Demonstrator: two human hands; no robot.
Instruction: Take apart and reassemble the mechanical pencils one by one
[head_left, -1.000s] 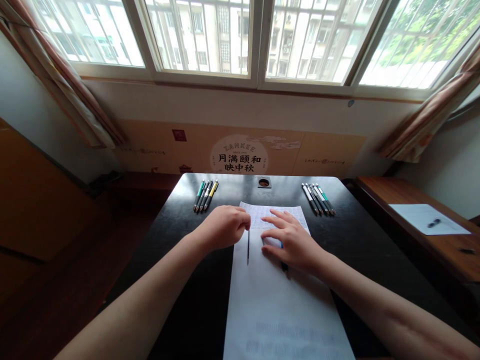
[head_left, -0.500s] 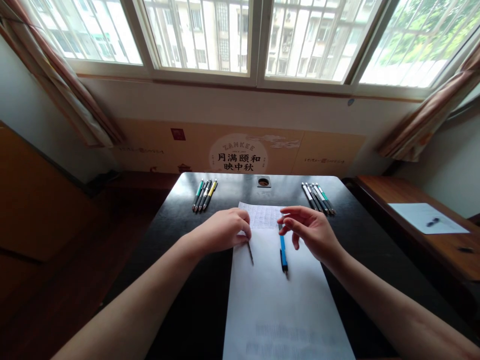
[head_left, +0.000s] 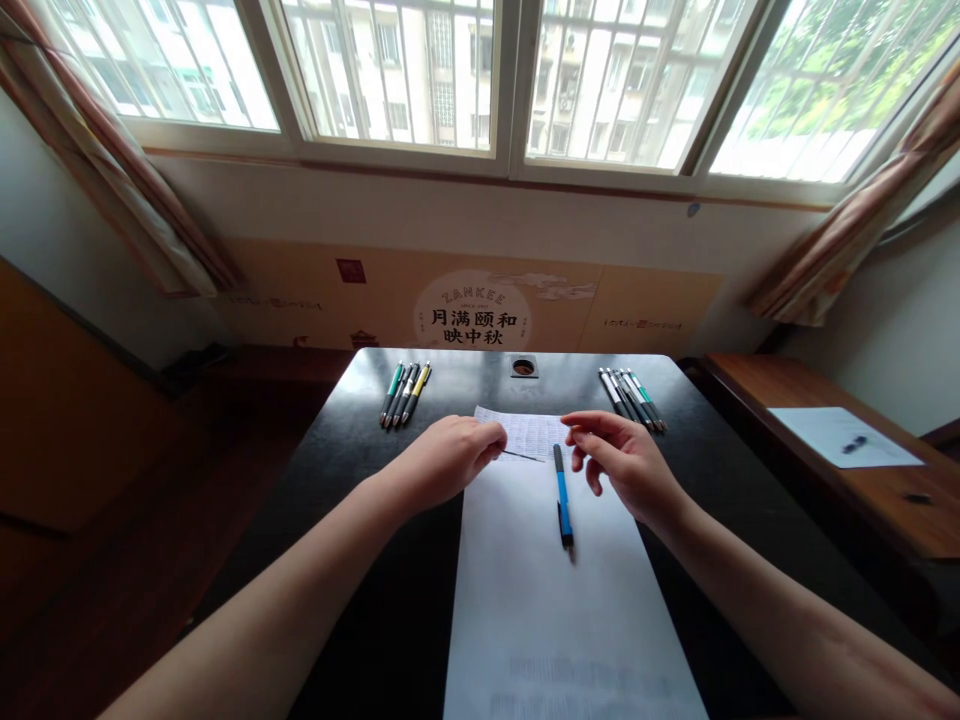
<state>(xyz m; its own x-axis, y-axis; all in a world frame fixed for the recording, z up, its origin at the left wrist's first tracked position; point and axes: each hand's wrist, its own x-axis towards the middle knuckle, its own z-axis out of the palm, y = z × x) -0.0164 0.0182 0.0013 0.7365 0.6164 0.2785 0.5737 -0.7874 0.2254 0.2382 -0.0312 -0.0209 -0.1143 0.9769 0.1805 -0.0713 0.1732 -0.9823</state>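
Note:
Between the fingertips of my left hand (head_left: 461, 455) is a thin dark pen refill (head_left: 525, 457), pointing right across the printed top of the paper. My right hand (head_left: 626, 460) is open, its fingers loosely curled and apart, holding nothing. Just left of and below those fingers lies a blue pen (head_left: 563, 498) with a dark grip, lengthwise on the white paper sheet (head_left: 547, 610). The two hands do not touch each other.
Several pens (head_left: 405, 393) lie side by side at the black table's (head_left: 360, 560) far left, and several more pens (head_left: 631, 398) at its far right. A square-rimmed hole (head_left: 523, 367) sits at the back edge. On the right, a wooden table (head_left: 810, 390) holds another sheet (head_left: 832, 435).
My left hand has turned the refill from pointing down toward me to pointing right. My right hand stays open in nearly the same place, and the blue pen lies where it was.

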